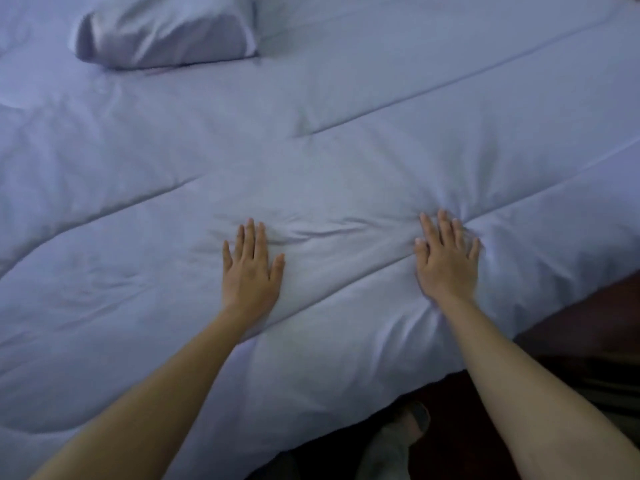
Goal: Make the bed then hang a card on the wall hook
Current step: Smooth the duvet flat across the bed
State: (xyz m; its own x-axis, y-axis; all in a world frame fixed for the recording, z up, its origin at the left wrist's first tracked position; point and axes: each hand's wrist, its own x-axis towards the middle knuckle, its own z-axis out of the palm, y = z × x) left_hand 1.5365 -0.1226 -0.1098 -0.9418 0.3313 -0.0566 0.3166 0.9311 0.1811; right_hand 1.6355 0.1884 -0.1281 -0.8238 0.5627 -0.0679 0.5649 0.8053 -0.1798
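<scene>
Pale blue quilted bed comforter (346, 161) fills most of the view, with a pillow (166, 29) at 11 o'clock. Both hands lie flat on the comforter, palms down: left hand (251, 271) just off centre at 7 o'clock, right hand (446, 265) at 4 o'clock, fingers straight, slightly spread, gripping nothing. Dark floor (571, 323) shows at 5 o'clock.

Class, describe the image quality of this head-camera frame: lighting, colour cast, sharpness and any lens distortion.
Head view: dim, even light with a bluish cast on the comforter; soft overall, the pillow blurriest; left hand and right hand fairly clear; the floor nearly black; quilting seams curve slightly, perhaps from the wide angle; no glare.
</scene>
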